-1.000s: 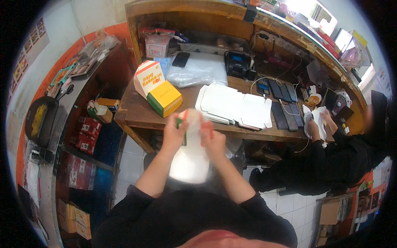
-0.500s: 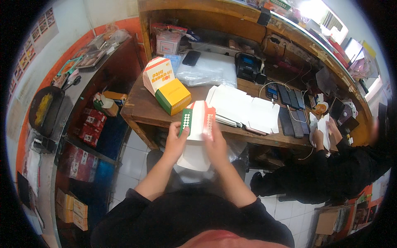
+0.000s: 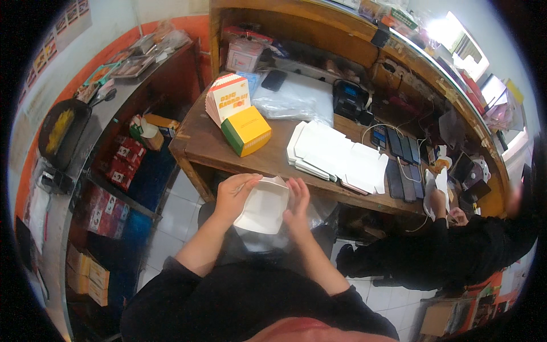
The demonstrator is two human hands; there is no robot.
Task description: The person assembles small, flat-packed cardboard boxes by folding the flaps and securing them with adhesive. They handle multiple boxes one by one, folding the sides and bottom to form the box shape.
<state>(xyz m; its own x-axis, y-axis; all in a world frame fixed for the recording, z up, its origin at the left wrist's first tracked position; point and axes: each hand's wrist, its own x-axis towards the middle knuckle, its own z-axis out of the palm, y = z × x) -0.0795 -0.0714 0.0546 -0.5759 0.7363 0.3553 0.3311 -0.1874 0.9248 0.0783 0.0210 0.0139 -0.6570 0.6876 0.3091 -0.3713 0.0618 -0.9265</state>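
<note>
Between my hands, over my lap, is a partly folded paper food box (image 3: pixel 263 211) with its white inside facing up. My left hand (image 3: pixel 232 199) grips its upper left edge, thumb and fingers pinching the cardboard. Along the right wall my right hand (image 3: pixel 297 206) holds the box, its fingers near the far corner flap. On the table in front stands a finished yellow and green box (image 3: pixel 247 131), leaning against a fanned stack of printed card blanks (image 3: pixel 229 98). A pile of flat white blanks (image 3: pixel 336 155) lies to the right of it.
The wooden table (image 3: pixel 196 137) also bears a plastic-wrapped pack (image 3: pixel 302 94), a black card machine (image 3: pixel 348 98) and several phones (image 3: pixel 401 142) with cables. At the right a co-worker's hands (image 3: pixel 447 208) hold white card. A metal counter (image 3: pixel 108 114) runs along the left.
The box has turned from its flat, red and green patterned sides to an opened tray shape with raised walls. Both my hands have shifted to its edges. The view has moved slightly.
</note>
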